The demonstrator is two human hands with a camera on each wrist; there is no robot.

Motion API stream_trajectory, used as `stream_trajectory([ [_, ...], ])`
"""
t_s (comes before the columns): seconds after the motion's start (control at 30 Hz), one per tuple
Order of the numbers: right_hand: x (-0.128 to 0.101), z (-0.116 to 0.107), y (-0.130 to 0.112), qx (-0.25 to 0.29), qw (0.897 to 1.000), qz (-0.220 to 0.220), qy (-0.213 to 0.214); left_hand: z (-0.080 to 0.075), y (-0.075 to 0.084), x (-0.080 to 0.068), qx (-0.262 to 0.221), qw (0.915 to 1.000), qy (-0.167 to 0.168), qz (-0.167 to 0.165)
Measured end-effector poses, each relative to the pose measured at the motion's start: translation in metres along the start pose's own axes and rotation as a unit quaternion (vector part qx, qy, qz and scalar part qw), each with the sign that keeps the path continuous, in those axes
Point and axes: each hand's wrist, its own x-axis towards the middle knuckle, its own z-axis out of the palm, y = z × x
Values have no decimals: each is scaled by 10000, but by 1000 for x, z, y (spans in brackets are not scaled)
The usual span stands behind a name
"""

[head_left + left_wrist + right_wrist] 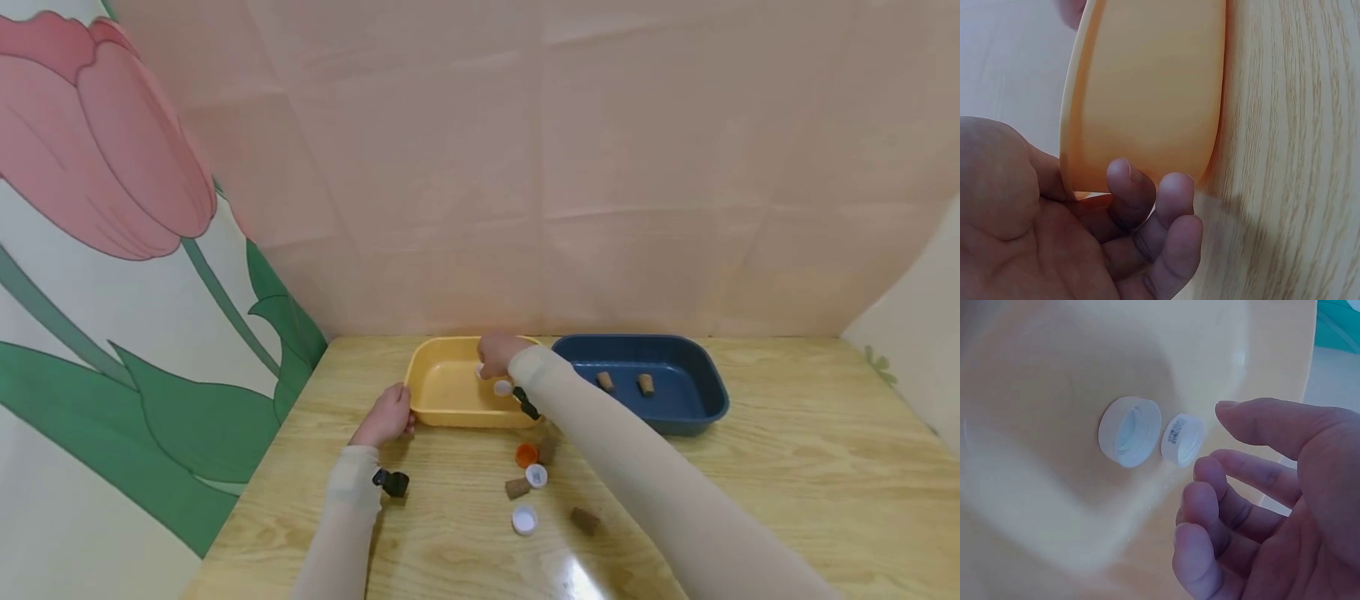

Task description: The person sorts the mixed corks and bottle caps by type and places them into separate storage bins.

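My left hand (387, 414) grips the left end of a yellow tray (465, 419), its thumb at the rim and its fingers curled beneath on the outer side, as the left wrist view shows. Over the tray's inside is my right hand (498, 353), with a gap between thumb and fingers and nothing held. Just beyond its fingertips in the right wrist view are two white bottle caps, one larger (1129, 431) and one with printed marks on its side (1182, 440). Both caps are inside the yellow tray.
A dark blue tray (675, 423) stands to the right, holding a cork (646, 384) and another cork (605, 381). In front of the trays lie an orange cap (527, 455), white caps (524, 521) and several corks (517, 488). A pink-covered wall (480, 167) rises behind the table.
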Motion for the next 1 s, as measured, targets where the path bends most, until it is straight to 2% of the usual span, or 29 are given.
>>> stream_trajectory([
  [0.17, -1, 2, 6, 370, 9993, 26, -34, 0, 0, -2, 2, 10000, 50, 34],
  [0.3, -12, -1, 9, 748, 9971, -144, -63, 0, 0, -3, -22, 10000, 50, 35],
  [0.57, -65, -21, 3, 726, 9920, -954, 389, 1, 4, -2, 4, 10000, -15, -47],
  [0.67, -83, -24, 2, 915, 9880, -1161, 457, 0, 6, -2, 55, 9999, -37, -90],
  [1.0, -128, -17, 4, 1048, 9829, -1336, 707, 0, 7, -5, 34, 10000, -23, -51],
])
